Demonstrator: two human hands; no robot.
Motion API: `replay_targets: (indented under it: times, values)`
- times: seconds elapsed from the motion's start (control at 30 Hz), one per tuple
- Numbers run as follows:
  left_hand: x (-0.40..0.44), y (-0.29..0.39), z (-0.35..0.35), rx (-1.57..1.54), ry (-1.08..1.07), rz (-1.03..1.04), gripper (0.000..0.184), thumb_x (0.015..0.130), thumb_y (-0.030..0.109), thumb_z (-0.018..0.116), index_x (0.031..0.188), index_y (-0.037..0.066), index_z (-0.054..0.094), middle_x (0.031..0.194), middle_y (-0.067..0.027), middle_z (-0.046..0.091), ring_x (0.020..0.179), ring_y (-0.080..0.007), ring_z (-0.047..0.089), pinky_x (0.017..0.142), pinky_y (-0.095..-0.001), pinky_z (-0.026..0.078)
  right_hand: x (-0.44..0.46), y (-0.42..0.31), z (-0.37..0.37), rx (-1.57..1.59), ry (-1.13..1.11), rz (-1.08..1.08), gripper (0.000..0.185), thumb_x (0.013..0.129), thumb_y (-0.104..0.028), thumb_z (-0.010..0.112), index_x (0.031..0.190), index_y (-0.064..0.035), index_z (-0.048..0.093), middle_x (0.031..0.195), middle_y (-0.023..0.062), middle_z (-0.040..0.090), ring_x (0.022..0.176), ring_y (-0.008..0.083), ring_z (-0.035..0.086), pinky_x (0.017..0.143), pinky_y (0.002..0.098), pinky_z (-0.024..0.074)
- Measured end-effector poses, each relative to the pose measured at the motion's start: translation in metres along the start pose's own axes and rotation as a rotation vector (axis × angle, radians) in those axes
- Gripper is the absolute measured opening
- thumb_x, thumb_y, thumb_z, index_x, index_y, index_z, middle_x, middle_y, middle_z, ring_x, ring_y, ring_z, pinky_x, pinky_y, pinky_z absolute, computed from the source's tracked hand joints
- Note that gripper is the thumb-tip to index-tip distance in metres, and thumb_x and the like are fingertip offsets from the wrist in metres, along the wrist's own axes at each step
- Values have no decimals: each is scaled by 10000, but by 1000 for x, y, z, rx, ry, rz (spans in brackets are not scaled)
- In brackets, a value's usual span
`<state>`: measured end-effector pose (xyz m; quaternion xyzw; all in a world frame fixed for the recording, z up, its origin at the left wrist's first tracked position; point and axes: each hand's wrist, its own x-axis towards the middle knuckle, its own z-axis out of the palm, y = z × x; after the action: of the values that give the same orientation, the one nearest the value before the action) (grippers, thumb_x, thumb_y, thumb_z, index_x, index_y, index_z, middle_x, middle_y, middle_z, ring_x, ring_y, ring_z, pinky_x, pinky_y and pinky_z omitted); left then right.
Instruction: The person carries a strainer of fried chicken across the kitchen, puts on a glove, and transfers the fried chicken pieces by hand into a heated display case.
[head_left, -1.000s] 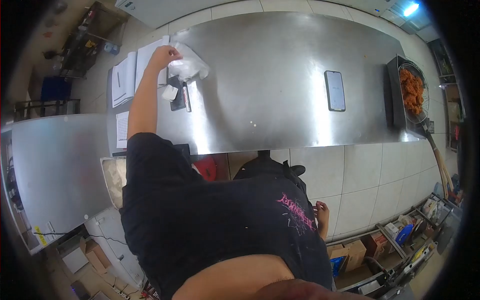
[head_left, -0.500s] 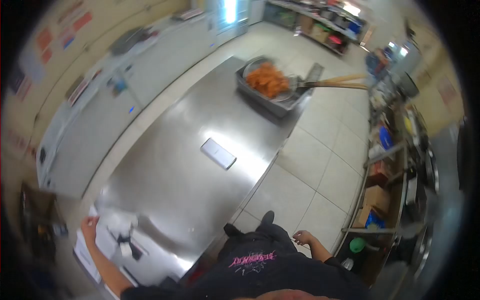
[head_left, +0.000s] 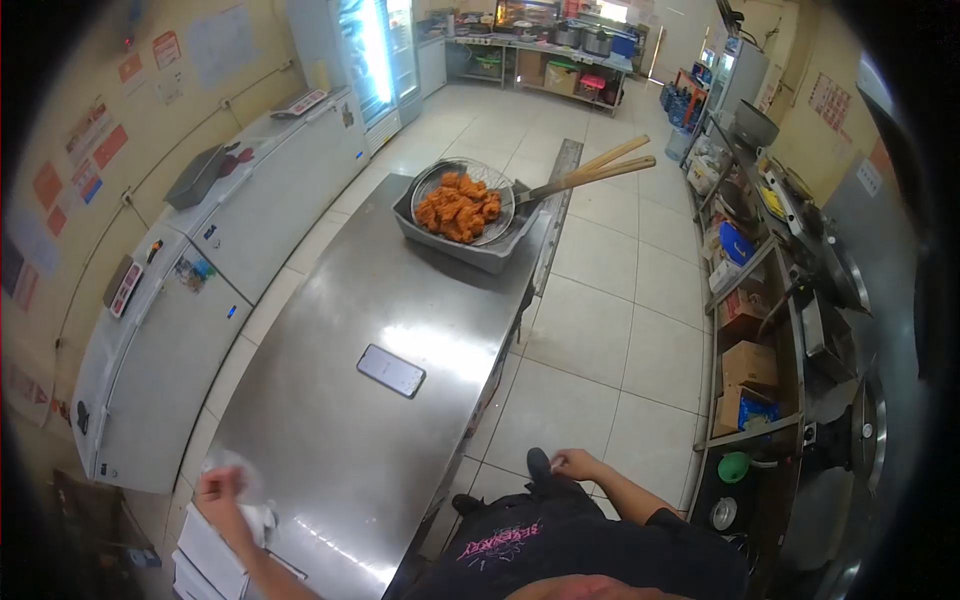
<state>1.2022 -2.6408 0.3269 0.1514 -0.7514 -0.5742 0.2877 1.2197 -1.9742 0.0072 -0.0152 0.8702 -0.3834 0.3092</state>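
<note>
At the steel table's near left end, my left hand (head_left: 222,490) is closed, with thin clear plastic (head_left: 243,472) bunched at its fingers, somewhat blurred. Just below it lies a white crumpled bag (head_left: 261,522) beside open papers (head_left: 212,545). My right hand (head_left: 575,463) hangs low over the floor, right of the table, its fingers drawn together; anything between them is too small to name. A phone (head_left: 391,371) rests face up on the table. At the far end, a wire strainer of fried pieces (head_left: 458,208) sits on a grey tray (head_left: 470,256).
Two long-handled wooden grips (head_left: 610,165) stick out past the table's right edge. White chest freezers (head_left: 175,345) line the left wall. Shelves with boxes (head_left: 748,368), pans and a green bowl (head_left: 733,466) stand on the right. Tiled floor (head_left: 570,400) lies between.
The view has swung toward the table's far end and the room behind. My left hand, earlier over the papers and bag, now has clear plastic raised at its fingers. My right hand stays low.
</note>
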Motion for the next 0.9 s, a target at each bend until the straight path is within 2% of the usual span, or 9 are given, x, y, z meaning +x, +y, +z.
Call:
replay_targets:
  times: [0.03, 0.13, 0.2, 0.27, 0.4, 0.57, 0.7, 0.77, 0.9]
  values:
    - [-17, -13, 41, -88, -55, -7, 175, 1000, 214, 708, 896, 78, 674, 833, -35, 709, 707, -93, 636, 648, -238, 517, 10, -31, -8, 93, 18, -97, 396, 925, -330, 761, 1205, -59, 690, 939, 80, 761, 806, 186, 718, 777, 336, 585]
    - [-83, 18, 190, -262, -248, -206, 143, 938, 128, 766, 878, 41, 670, 795, -51, 690, 694, -111, 642, 632, -265, 533, -12, -187, -67, 245, 121, -382, 740, 832, -416, 861, 1434, -106, 565, 1269, 143, 671, 1157, 243, 652, 1001, 385, 518]
    - [-124, 45, 275, -344, -374, -332, 119, 933, 103, 767, 887, 22, 693, 796, -54, 701, 696, -117, 659, 613, -251, 516, -26, -245, -94, 564, 89, -582, 811, 815, -406, 880, 1472, -86, 529, 1303, 173, 652, 1220, 255, 619, 1056, 392, 486]
    - [-160, 62, 342, -400, -490, -362, 103, 906, 70, 792, 885, 10, 712, 791, -45, 707, 689, -99, 651, 602, -228, 498, -39, -268, -126, 527, 134, -730, 840, 794, -386, 901, 1465, -59, 515, 1329, 187, 630, 1207, 244, 623, 1057, 385, 486]
    - [-197, 115, 434, -437, -612, -392, 106, 874, 38, 818, 854, 11, 718, 769, -31, 706, 675, -80, 638, 604, -215, 490, -57, -236, -201, 444, 166, -645, 794, 795, -389, 899, 1413, -43, 541, 1303, 179, 637, 1178, 251, 636, 1024, 375, 506]
    - [-217, 131, 536, -329, -706, -302, 154, 857, 51, 842, 811, 2, 704, 749, -32, 706, 667, -66, 625, 609, -210, 485, -95, -170, -284, 292, 801, -509, 581, 830, -373, 872, 1224, -5, 654, 1137, 140, 687, 991, 247, 669, 882, 380, 547]
    - [-250, 138, 617, -405, -818, -337, 193, 841, 56, 859, 806, 2, 677, 760, -60, 716, 669, -86, 648, 620, -216, 504, -88, -117, -328, 218, 691, -556, 454, 837, -343, 870, 1092, 0, 715, 1001, 105, 723, 856, 179, 662, 785, 343, 542]
    - [-251, 142, 643, -460, -840, -390, 203, 839, 58, 861, 797, 3, 670, 763, -69, 720, 667, -94, 657, 624, -216, 512, -78, -92, -352, 504, 501, -405, 318, 852, -294, 854, 951, -10, 750, 834, 73, 734, 738, 124, 643, 687, 292, 514]
    - [-248, 144, 687, -397, -900, -396, 234, 835, 75, 871, 776, 2, 657, 776, -98, 731, 663, -109, 679, 636, -217, 532, -53, -51, -389, 541, 769, -292, 148, 910, -156, 778, 907, -11, 747, 789, 42, 735, 679, 89, 615, 643, 260, 491]
